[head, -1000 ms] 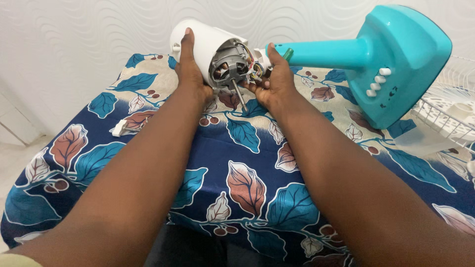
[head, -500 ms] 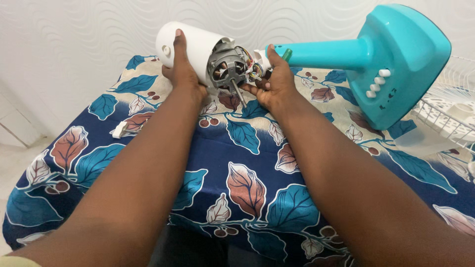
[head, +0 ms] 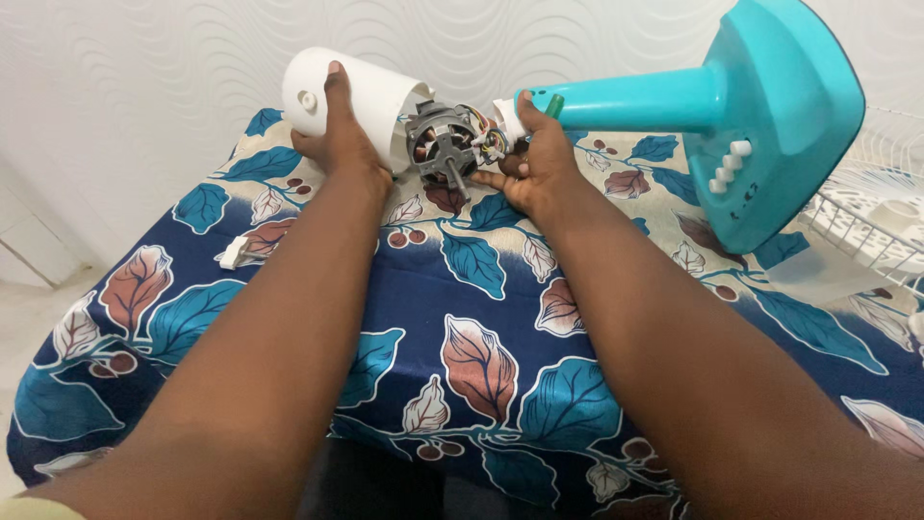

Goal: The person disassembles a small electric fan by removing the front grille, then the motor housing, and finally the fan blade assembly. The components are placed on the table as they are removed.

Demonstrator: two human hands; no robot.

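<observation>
My left hand (head: 342, 140) grips a white cylindrical motor cover (head: 366, 96) at the far side of the table. The cover sits partly off a bare fan motor (head: 441, 144), whose metal shaft points toward me and whose coloured wires show at its right. My right hand (head: 539, 159) holds the neck end of a turquoise fan stand (head: 626, 99), right beside the motor. The stand lies on its side, and its wide turquoise base (head: 780, 125) with white push buttons sticks up at the right.
A blue cloth with a leaf print (head: 481, 318) covers the table. A small white plastic part (head: 234, 252) lies on it at the left. A white wire fan grille (head: 871, 221) rests at the right edge. A white patterned wall stands behind.
My left hand has slid the white cover leftward, off the motor, baring more of it. The turquoise base has tilted up a little. My right hand has stayed in place.
</observation>
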